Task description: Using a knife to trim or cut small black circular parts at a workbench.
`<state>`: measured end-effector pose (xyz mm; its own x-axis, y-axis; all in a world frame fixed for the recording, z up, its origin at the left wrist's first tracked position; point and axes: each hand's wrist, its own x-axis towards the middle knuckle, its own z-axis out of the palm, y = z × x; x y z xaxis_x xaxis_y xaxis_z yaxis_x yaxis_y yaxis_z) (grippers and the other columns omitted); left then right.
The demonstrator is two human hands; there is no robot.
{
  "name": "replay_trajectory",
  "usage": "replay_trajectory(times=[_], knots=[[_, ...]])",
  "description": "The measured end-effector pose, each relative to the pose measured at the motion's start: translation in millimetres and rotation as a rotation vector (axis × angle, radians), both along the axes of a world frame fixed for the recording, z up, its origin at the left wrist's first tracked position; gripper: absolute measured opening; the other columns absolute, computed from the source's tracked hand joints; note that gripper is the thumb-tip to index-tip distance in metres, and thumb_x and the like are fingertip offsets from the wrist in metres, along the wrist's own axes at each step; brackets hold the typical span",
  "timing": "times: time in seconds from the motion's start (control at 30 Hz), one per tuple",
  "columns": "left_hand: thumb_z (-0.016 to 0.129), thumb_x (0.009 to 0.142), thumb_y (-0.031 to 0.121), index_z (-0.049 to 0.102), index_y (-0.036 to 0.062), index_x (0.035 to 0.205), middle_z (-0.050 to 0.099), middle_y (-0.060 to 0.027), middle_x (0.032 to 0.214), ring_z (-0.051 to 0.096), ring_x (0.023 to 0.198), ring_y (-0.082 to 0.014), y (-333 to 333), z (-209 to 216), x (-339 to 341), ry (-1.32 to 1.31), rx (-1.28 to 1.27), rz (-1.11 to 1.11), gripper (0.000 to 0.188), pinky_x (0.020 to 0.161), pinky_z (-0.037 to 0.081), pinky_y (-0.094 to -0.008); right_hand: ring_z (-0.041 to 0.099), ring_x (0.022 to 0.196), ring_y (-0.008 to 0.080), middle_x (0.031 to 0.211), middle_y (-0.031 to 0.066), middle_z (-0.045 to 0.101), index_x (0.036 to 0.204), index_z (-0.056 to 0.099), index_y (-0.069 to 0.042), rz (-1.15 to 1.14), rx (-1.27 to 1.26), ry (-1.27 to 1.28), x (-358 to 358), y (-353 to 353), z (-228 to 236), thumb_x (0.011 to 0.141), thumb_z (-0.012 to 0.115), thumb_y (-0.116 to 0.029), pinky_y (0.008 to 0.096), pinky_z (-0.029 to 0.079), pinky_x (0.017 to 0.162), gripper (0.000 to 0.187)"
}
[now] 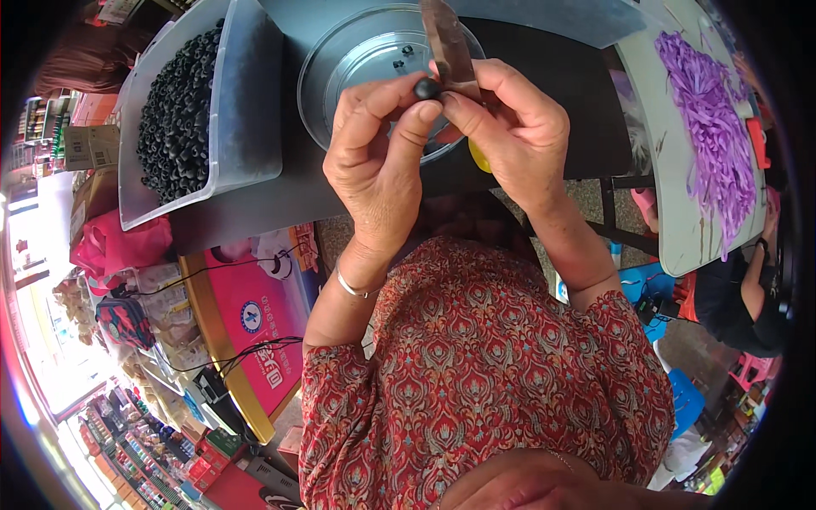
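Far left, an open, translucent, rectangular plastic tub (248, 119) stands on a smooth, dark tabletop (591, 119) and holds a heap of small, black, mostly ring-like pieces (178, 110); its high walls appear suited to keeping so loose a heap together. Next, a clear, round, shallow plastic basin (348, 53) lies beneath the hands, with 2 small, dark fragments (404, 57) visible inside; so placed, it would presumably catch anything dropped. The left hand (374, 161) pinches a glossy, black, rounded piece (427, 87) between thumb and fingertips, above the basin, a grip that seems meant to steady it while leaving its near face exposed. The right hand (525, 136) is closed around the lower part of a broad, brownish metal blade (450, 44), which points away from the wearer; its thumb lies beside the piece, a position that likely gives close control. Whether the edge touches the piece cannot be told, since fingertips cover the meeting point. Below the right hand, a yellow object (480, 155) is partly hidden. Far right, loose purple strips (701, 127) spread across a pale tabletop (676, 242).
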<state>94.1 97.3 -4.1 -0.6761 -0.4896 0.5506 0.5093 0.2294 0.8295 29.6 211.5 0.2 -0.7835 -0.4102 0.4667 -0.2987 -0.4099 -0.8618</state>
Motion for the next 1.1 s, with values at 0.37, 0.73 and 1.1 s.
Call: replay_trajectory(times=[0.37, 0.73, 1.1], knots=[[0.054, 0.094, 0.001, 0.057, -0.0037, 0.111, 0.064, -0.0107, 0.104, 0.060, 0.089, -0.0134, -3, 9, 10, -0.009, 0.244, -0.237, 0.018, 0.085, 0.048, -0.0261, 0.064, 0.086, 0.0127, 0.105, 0.0119, 0.063, 0.108, 0.062, 0.005, 0.022, 0.024, 0.128, -3, 12, 6, 0.086, 0.062, 0.007, 0.0212, 0.056, 0.061, 0.023], [0.053, 0.093, 0.000, 0.061, -0.0029, 0.111, 0.064, -0.0075, 0.097, 0.059, 0.084, -0.0121, -6, 8, 17, -0.098, 0.334, -0.356, 0.019, 0.081, 0.049, -0.0252, 0.064, 0.087, 0.0157, 0.119, 0.0173, 0.057, 0.114, 0.062, 0.004, 0.119, 0.018, 0.195, -2, 13, 10, 0.087, 0.060, 0.007, 0.0231, 0.058, 0.061, 0.028], [0.062, 0.086, -0.006, 0.062, -0.0008, 0.116, 0.060, -0.0029, 0.101, 0.056, 0.084, -0.0081, -2, -4, 24, -0.093, 0.355, -0.300, 0.031, 0.074, 0.049, -0.0208, 0.064, 0.088, 0.0157, 0.120, 0.0158, 0.057, 0.116, 0.062, 0.003, 0.140, 0.085, 0.226, -2, 10, 9, 0.088, 0.059, 0.005, 0.0243, 0.058, 0.060, 0.028]])
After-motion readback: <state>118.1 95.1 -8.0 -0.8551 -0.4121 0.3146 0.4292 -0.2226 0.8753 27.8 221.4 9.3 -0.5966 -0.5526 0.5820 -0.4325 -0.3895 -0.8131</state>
